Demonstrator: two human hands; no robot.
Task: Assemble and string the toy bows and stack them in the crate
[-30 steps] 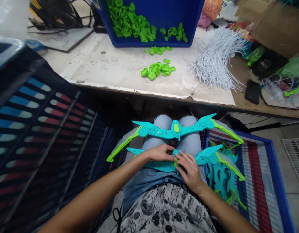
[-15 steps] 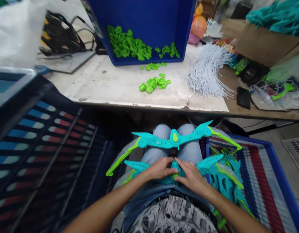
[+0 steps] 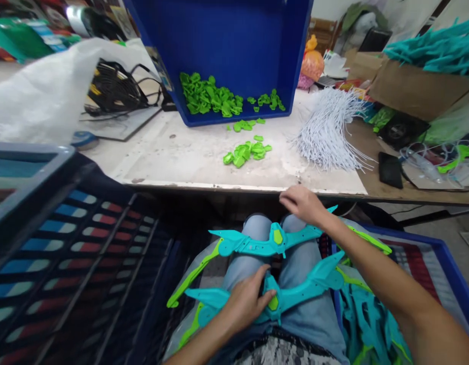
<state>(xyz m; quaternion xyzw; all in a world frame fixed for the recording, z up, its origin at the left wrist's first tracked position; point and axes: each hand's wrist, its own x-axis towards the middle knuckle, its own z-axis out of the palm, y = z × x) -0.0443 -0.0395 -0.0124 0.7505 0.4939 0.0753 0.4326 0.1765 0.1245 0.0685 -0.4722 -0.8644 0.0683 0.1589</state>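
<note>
A turquoise toy bow [image 3: 306, 291] with lime-green limb tips lies across my lap. My left hand [image 3: 249, 299] is closed around its middle, the thumb beside the lime-green centre piece [image 3: 273, 302]. A second, similar toy bow [image 3: 253, 246] rests farther out over my knees, a lime-green piece in its centre too. My right hand [image 3: 304, 204] is up at the table's front edge, above the right part of that second bow. Its fingers are curled together, and nothing shows in them. Small lime-green plastic pieces [image 3: 245, 153] lie loose on the table beyond.
A blue bin [image 3: 238, 119] with more green pieces stands tipped on the table [image 3: 161, 162]. White strings [image 3: 329, 132] lie to its right. A dark crate [image 3: 67, 243] is at my left; a blue-rimmed container [image 3: 447, 284] with turquoise bows is at my right.
My right hand has left the nearer bow and moved up and forward to the table edge, its fingers now curled. The left hand stays on the bow. The view has tilted upward.
</note>
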